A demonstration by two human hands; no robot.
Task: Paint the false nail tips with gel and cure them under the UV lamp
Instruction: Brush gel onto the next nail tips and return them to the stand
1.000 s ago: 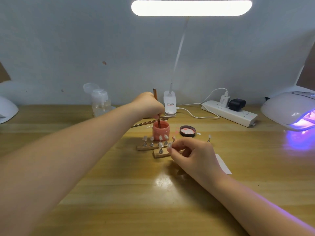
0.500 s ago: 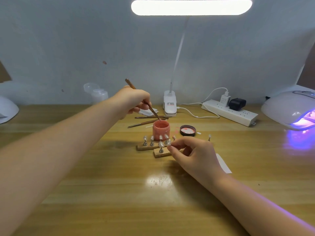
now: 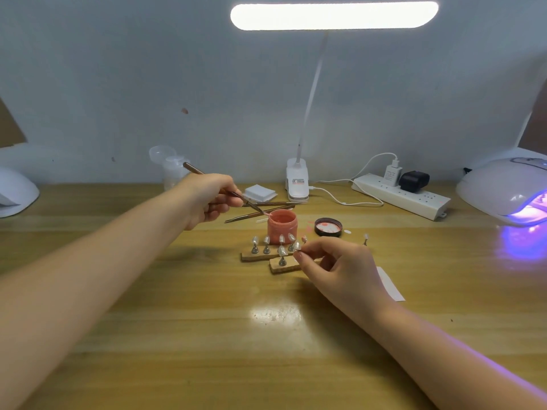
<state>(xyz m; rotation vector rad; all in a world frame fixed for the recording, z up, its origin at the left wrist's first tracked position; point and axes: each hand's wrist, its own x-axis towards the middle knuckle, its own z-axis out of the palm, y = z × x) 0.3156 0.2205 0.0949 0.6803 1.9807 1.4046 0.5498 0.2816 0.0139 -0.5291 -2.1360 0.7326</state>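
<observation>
- The left hand (image 3: 211,199), left of centre in the frame, pinches a thin brush (image 3: 225,190) between thumb and fingers; the handle slants up toward the upper left, and the tip sits at the near-left rim of the jar (image 3: 282,224)
- The jar is open, coral-pink, and stands at frame centre on the table (image 3: 207,335); its dark lid (image 3: 328,226) lies upturned just to its right, smeared pink inside
- The right hand (image 3: 340,267), right of centre, has its fingers curled, with thumb and forefinger pinching a nail tip (image 3: 297,246) on its stand at the right end of the blocks
- Two small wooden blocks lie just below the jar: the far block (image 3: 256,255) carries a row of pale tips on metal stands, and the near block (image 3: 284,266) carries one more stand and reaches under the right hand's fingers
- A single stand with a tip (image 3: 365,238) stands apart on the table, right of the hand
- The UV lamp (image 3: 503,190) sits at the right edge of the frame, glowing violet from its opening and onto the table
- Two more brushes (image 3: 266,210) lie crossed behind the jar, near a white pad stack (image 3: 260,193)
- A desk lamp (image 3: 297,182) clips at the back centre, its lit bar across the top of the frame; a power strip (image 3: 399,196) lies to its right
- A clear bottle (image 3: 170,170) stands behind the left wrist, and a white slip (image 3: 390,284) lies beside the right wrist
</observation>
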